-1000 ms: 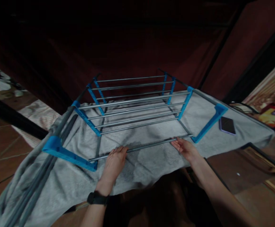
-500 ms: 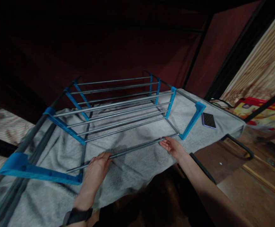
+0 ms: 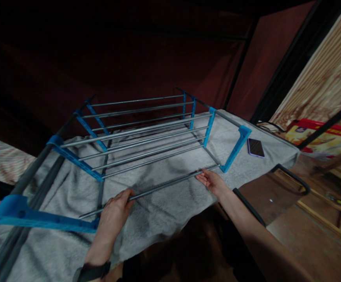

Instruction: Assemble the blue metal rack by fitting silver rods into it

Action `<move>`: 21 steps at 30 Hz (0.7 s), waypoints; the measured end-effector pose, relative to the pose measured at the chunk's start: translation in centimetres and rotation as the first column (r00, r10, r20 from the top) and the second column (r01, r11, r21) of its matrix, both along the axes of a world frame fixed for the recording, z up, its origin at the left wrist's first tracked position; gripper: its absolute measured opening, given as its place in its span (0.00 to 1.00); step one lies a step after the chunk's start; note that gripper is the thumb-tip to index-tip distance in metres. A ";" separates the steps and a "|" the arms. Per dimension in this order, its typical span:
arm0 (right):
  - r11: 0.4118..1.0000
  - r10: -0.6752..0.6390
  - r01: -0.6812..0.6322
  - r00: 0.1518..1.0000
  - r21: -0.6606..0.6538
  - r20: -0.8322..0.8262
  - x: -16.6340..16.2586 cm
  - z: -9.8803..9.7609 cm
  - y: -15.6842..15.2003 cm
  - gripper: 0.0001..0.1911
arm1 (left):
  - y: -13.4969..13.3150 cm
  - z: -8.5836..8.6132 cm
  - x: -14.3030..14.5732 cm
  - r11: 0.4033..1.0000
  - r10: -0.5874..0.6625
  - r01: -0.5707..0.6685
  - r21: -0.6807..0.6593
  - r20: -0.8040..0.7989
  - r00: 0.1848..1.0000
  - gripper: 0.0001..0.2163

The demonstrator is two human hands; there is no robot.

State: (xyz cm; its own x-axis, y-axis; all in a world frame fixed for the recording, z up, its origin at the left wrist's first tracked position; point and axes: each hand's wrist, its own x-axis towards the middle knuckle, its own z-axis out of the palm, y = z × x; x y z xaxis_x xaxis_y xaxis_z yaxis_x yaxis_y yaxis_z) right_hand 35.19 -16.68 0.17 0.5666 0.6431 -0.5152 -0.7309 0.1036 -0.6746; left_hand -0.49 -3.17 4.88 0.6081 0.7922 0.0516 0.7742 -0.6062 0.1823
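A folding drying rack with blue plastic brackets (image 3: 230, 150) and grey metal rods lies on a grey towel (image 3: 164, 199). The nearest grey rod (image 3: 161, 187) runs from the left bracket (image 3: 38, 221) towards the right bracket. My left hand (image 3: 114, 213) is closed round this rod near its left part. My right hand (image 3: 211, 181) grips the same rod near its right end, just short of the right bracket. A dark band sits on my left wrist.
A phone (image 3: 255, 148) lies on the towel right of the rack. A black tube frame (image 3: 290, 178) sticks out below the towel's right edge. A red and yellow box (image 3: 317, 135) sits at the far right. Dark red fabric hangs behind.
The view has swung right and nearer, so the rack sits further left in the picture. Both hands stay on the near rod, which now lies close to the right bracket.
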 end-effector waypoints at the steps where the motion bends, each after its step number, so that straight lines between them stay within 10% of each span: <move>1: 1.000 -0.004 0.004 1.000 0.001 0.000 0.0 0.0 0.0 0.09 | 0.0 0.1 0.0 1.000 0.008 -0.008 -0.006 0.003 1.000 0.08; 21: 1.000 0.025 -0.025 1.000 0.007 -0.012 0.7 -0.1 0.3 0.08 | 0.2 0.0 0.2 1.000 0.001 -0.001 -0.012 -0.034 0.999 0.07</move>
State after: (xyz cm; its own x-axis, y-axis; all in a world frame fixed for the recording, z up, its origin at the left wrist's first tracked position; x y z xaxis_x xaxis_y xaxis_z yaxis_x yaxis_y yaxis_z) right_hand 35.87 -16.40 0.07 0.5439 0.6605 -0.5176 -0.7416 0.0896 -0.6649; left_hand -0.33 -3.00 4.85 0.6088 0.7931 0.0213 0.7805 -0.6035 0.1634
